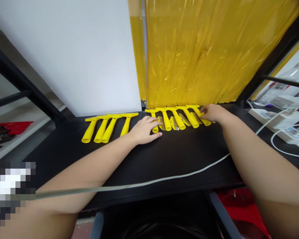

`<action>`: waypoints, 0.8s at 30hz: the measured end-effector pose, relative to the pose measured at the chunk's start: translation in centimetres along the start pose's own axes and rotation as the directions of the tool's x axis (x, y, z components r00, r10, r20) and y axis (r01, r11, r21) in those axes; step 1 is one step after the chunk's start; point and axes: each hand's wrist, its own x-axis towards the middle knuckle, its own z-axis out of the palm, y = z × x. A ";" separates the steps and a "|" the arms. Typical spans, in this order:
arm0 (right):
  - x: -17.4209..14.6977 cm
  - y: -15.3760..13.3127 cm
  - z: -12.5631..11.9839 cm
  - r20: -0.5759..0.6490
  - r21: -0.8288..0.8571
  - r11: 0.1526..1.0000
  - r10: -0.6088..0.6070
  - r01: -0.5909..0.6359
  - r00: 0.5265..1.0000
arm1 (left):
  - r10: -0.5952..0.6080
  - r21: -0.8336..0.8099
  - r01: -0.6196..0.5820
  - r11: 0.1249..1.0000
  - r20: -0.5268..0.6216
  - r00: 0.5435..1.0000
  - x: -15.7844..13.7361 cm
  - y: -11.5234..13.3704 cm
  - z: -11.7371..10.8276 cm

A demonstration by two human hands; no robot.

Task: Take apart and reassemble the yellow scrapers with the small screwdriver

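Note:
Several yellow T-shaped tools with hollow round handles, like small squeegees or scrapers, lie in two groups along the back of a black tabletop (184, 149). My left hand (146, 130) rests with fingers spread over the leftmost yellow T-shaped tool (154, 130) of the right group, partly covering it. At that group's far end, the bent fingers of my right hand (213, 113) close at the side of the last yellow tool (206, 122). Small clear wrappers (173, 123) show between the handles. Left of my left hand lies the other group of yellow tools (109, 128).
A white panel (77, 49) and yellow plastic sheeting (201, 49) stand behind the tools. A white cable (169, 179) crosses the table front. To the right are power strips (276, 118) and a clear bottle (276, 86). Black frame bars (27, 83) rise at left.

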 end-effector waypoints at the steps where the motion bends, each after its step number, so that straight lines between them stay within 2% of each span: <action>1: -0.1 0.0 -0.1 0.006 0.002 1.000 0.002 -0.002 1.000 | -0.001 -0.001 0.001 1.000 0.000 1.000 0.0 0.0 0.0; 9: -0.5 -0.1 -0.7 0.034 0.014 1.000 -0.011 0.011 0.999 | -0.009 -0.004 0.009 1.000 0.008 1.000 0.0 0.2 -0.2; 14: 0.0 1.2 -1.1 0.010 0.037 0.998 0.046 -0.047 0.999 | -0.022 -0.006 0.022 1.000 0.005 1.000 -0.1 0.4 -0.4; 20: 0.6 2.1 -0.6 0.062 0.046 0.997 0.065 -0.068 0.996 | -0.033 0.005 0.033 0.999 0.006 0.999 -0.2 0.6 -0.4; 24: 0.6 2.1 -0.6 0.041 0.071 0.995 0.073 -0.075 0.997 | -0.060 0.054 0.063 0.997 -0.059 0.996 0.2 0.4 -1.8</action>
